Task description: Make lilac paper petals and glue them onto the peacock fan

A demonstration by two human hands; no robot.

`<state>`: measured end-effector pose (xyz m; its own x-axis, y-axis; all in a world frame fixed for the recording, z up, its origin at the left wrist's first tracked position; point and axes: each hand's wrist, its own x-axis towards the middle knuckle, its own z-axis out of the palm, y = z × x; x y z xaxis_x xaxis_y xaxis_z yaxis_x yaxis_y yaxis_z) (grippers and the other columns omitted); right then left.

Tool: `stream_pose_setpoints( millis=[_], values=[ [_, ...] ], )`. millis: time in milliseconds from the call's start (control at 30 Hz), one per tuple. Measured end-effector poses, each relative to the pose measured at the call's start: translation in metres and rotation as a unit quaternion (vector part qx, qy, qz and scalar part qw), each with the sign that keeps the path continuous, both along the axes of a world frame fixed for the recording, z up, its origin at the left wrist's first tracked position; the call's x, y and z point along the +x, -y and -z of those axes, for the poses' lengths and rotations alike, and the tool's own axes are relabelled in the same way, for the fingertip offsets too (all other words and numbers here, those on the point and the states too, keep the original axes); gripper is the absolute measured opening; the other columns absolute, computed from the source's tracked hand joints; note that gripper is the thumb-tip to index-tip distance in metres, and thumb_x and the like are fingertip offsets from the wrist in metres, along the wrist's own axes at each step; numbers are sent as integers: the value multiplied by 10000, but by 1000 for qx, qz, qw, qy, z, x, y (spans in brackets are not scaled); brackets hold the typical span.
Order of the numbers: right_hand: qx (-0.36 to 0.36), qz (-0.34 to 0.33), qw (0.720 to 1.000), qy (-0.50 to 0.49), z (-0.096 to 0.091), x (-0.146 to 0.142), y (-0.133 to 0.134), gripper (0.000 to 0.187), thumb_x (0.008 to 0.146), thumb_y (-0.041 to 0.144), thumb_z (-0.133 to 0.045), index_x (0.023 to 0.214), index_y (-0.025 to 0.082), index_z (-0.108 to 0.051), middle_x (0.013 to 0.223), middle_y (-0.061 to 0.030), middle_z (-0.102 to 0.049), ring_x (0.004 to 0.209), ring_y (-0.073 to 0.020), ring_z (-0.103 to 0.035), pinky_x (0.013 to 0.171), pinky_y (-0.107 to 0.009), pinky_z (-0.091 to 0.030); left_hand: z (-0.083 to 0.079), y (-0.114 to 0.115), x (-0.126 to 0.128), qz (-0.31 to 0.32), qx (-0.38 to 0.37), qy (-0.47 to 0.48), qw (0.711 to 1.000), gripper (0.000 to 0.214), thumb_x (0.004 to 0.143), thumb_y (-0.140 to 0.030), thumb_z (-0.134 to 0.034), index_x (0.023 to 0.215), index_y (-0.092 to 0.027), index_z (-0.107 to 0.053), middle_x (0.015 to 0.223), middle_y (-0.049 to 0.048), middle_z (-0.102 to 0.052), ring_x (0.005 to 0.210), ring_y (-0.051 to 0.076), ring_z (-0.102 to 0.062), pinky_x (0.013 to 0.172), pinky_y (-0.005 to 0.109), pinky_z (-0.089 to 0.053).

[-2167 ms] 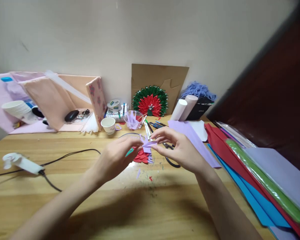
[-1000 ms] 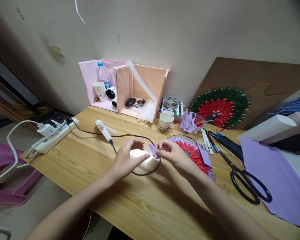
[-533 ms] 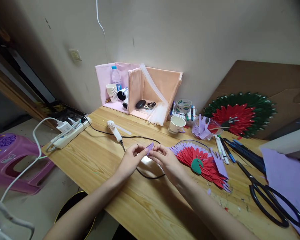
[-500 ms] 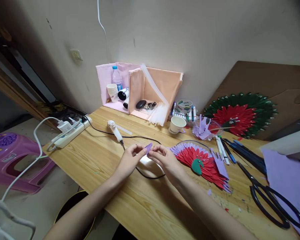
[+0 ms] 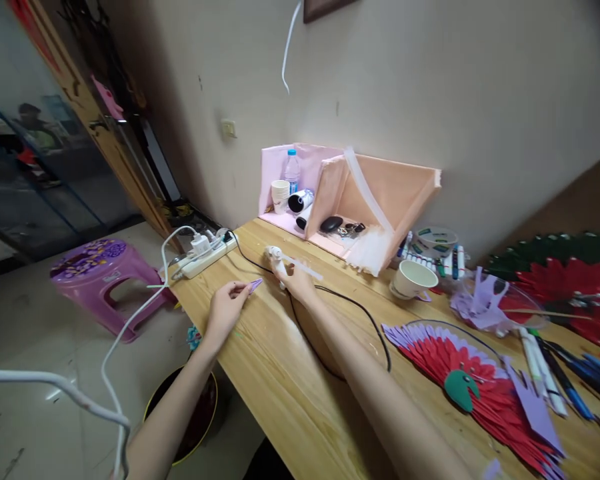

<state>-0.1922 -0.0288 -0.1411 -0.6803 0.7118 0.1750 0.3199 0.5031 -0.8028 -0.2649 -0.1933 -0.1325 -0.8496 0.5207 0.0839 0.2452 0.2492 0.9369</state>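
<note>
from the head view, the left hand [image 5: 225, 310] pinches a small folded piece of purple craft paper [image 5: 255, 285] between thumb and fingers, its narrow tip pointing out past them, above the near-left edge of the wooden table [image 5: 265, 373]. the right hand [image 5: 301, 285] reaches across to the white hot glue gun [image 5: 276, 259] and seems to touch its handle, though whether the fingers have closed around it cannot be made out. a translucent glue stick [image 5: 305, 269] extends behind the gun. the step in hand looks like taking up the gun with one hand while the other has the paper ready. the next move calls for a sure hold on the handle, a steady pinch, and slack in the black cord [image 5: 363, 308], which loops under the right forearm. the paper lies in the left fingertips, to the left of the gun and right hand, near both but apart. the red-and-purple paper peacock [image 5: 500, 420] rests well off to the right, beyond the right arm, touched by neither hand.
</note>
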Motion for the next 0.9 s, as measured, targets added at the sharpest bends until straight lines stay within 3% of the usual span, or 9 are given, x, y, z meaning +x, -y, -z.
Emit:
stream_pose_setpoints(
  millis=[133, 333, 533, 700, 900],
  values=[
    [12, -34, 999, -17, 0, -20, 9, 197, 766, 332, -482, 819, 177, -592, 843, -91, -608, 903, -263, -498, 797, -371, -359, 8, -4, -12, -10, -41, -56, 998, 237, 700, -366, -616, 755, -143, -673, 751, 86, -696, 672, 192, -626, 658, 303, -479],
    [-1, -46, 997, -55, -5, 16, 14, 304, 826, 408, -387, 825, 178, -586, 709, -49, -578, 738, -223, -515, 673, -321, -379, 21, -7, -18, -27, -41, -64, 997, 268, 721, -415, -582, 745, -161, -663, 753, 70, -692, 676, 188, -621, 637, 282, -462],
    [-124, -120, 983, -67, -1, 59, 26, 332, 781, 493, -483, 803, 187, -611, 544, 4, -483, 560, -176, -483, 558, -286, -360, 29, -9, -19, -39, -51, -77, 995, 325, 733, -474, -554, 768, -165, -650, 747, 56, -676, 661, 168, -602, 614, 260, -445],
    [-146, -119, 981, -36, 6, 64, 37, 334, 813, 479, -429, 791, 181, -579, 621, 7, -502, 543, -136, -458, 543, -267, -363, 29, -9, -19, -33, -57, -79, 995, 333, 731, -479, -557, 786, -165, -657, 759, 57, -679, 659, 160, -593, 607, 249, -436],
    [-160, -129, 978, -25, 10, 62, 35, 326, 811, 472, -425, 737, 179, -548, 573, 16, -484, 529, -138, -461, 552, -263, -366, 27, -10, -15, -33, -51, -74, 995, 329, 715, -472, -578, 774, -160, -663, 739, 52, -681, 613, 145, -573, 581, 240, -426]
  ],
)
